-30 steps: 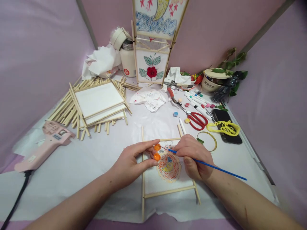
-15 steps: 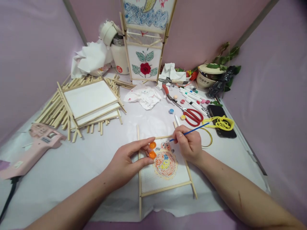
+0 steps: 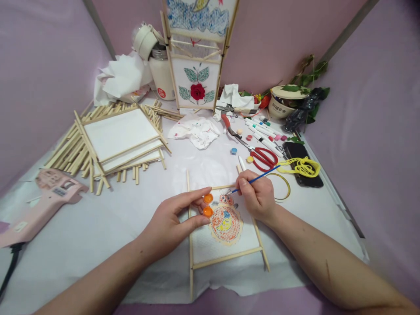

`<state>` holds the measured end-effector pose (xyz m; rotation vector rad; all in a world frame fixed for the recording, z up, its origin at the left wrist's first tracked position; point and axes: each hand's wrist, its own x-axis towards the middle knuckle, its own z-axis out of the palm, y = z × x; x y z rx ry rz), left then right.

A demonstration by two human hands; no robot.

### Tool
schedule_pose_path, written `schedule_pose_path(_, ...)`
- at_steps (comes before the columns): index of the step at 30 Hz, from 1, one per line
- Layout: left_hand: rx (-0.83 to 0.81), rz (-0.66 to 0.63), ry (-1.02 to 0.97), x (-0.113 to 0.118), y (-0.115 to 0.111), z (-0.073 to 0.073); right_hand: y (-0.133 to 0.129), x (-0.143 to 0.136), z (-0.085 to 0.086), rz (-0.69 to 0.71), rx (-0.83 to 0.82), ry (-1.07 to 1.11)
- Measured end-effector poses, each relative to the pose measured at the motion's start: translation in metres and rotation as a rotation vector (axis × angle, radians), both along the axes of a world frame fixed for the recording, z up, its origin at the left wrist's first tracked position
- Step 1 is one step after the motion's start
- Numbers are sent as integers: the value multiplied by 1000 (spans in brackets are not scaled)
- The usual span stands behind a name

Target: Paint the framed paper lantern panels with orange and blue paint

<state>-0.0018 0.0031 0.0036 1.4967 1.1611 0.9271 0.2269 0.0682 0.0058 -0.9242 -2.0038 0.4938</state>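
My right hand is closed round a thin blue paintbrush, its tip on or just above the top of a painted figure. That figure, a round orange body with a yellow moon and a small head, is on a white panel framed with wooden sticks. At the panel's left side my left hand pinches two small orange paint pots between thumb and fingers. The fingers partly hide the frame's upper left corner.
Left lie a pink glue gun, wooden sticks and blank framed panels. A lantern and bottle stand behind. Right are red-handled scissors, pliers, markers, yellow cord and a phone.
The brush's rear end has swung slightly left and down, and my right hand has shifted a little left. My left hand keeps its hold on the paint pots. The view has shifted slightly.
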Motion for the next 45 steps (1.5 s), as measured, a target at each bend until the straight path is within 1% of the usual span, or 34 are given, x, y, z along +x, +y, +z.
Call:
schedule_pose_path(3,5,6,7,0,0,1,-1,0,1,7,-1,34)
schedule_pose_path(7,3,6,8,0,-1,1,-1,-2,2,40,11,-7)
schedule_pose_path(10,-1,3,3,0,-1,1,-1,-2,2,17,30,-43)
schedule_pose_path(14,2,4,12,0,0,2,-1,0,1,-10,30,-14)
schedule_pose_path(21,6,2,19,0,-1,1,-2,-1,3,5,42,-71)
schedule_pose_path(27,-1,5,22,0,-1,2,-3,-1,3,-18,33,-20)
schedule_pose_path(32,2,2,29,0,0,4,-3,-2,4,-12,31,-81)
schedule_pose_path(37,-2,1,13,0,-1,3,-4,-1,5,-21,25,-40)
schedule_pose_path(42,1,4,5,1,0,2,-4,-2,5,-10,37,-79)
schedule_pose_path(45,2,5,-4,1,0,3,-4,-2,5,-8,22,-67)
